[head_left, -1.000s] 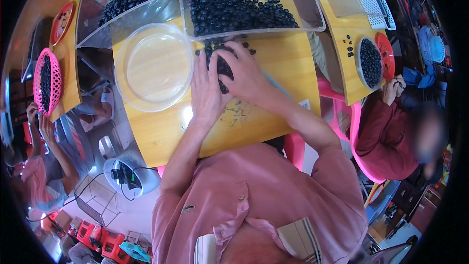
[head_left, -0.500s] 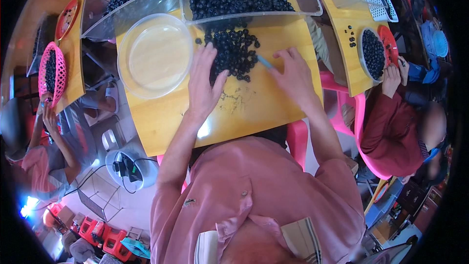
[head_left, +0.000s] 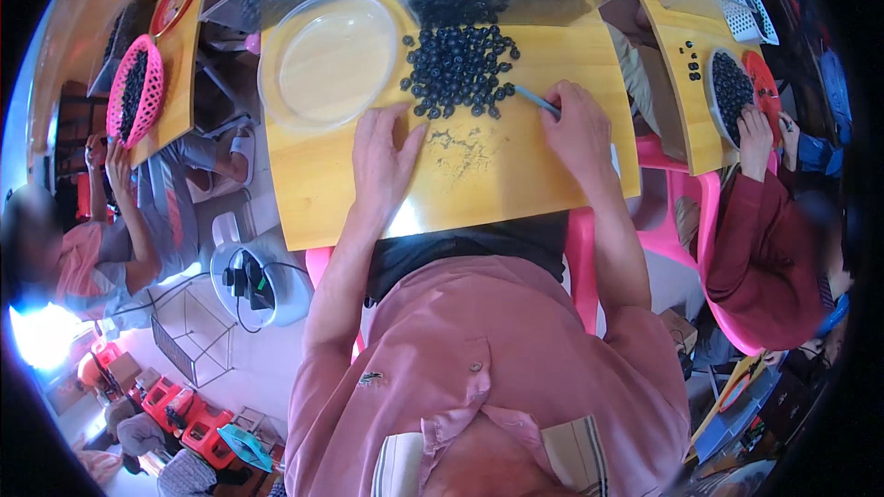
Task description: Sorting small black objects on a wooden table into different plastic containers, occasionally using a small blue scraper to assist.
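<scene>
One blueberry pile (head_left: 458,69) lay ahead-right of left hand (head_left: 379,158), thumb spread, empty. Right hand (head_left: 580,129) was nearer slim blue rod (head_left: 531,98), fingers curled at its end, grip unclear; long axis slanted forward-left toward pile.

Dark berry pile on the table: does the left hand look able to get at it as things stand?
Probably yes: the left hand looks empty and lies near the lower left of the berry pile, with nothing visible between them; the thin blue tool is at the pile's right.
</scene>
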A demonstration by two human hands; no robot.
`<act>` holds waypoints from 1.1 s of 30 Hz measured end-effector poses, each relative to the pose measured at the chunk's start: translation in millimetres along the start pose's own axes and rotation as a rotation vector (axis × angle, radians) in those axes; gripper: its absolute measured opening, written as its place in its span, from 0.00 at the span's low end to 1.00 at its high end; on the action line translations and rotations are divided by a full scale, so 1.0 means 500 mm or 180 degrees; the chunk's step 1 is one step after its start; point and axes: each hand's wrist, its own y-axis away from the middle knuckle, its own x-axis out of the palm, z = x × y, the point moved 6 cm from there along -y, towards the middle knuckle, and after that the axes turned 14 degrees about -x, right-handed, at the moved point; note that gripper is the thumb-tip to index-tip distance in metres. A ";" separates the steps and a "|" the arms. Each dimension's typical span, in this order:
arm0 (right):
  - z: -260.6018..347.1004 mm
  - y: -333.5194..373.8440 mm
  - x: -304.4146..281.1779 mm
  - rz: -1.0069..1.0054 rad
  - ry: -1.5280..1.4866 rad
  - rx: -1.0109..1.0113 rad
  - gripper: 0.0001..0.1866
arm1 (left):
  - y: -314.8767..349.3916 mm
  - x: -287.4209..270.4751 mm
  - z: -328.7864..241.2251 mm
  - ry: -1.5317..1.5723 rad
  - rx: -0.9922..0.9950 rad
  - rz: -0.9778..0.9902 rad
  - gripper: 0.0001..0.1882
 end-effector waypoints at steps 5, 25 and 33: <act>0.005 0.023 -0.004 -0.0597 -0.0157 -0.0070 0.08 | -0.022 0.015 -0.005 -0.0231 0.0023 0.0138 0.19; 0.132 0.057 0.093 -0.0070 -0.3484 0.0366 0.10 | 0.023 0.022 0.055 0.1684 -0.0721 0.0484 0.11; 0.139 0.085 0.109 0.0254 -0.4470 0.0584 0.18 | 0.051 0.067 0.063 0.2309 -0.1198 0.0938 0.15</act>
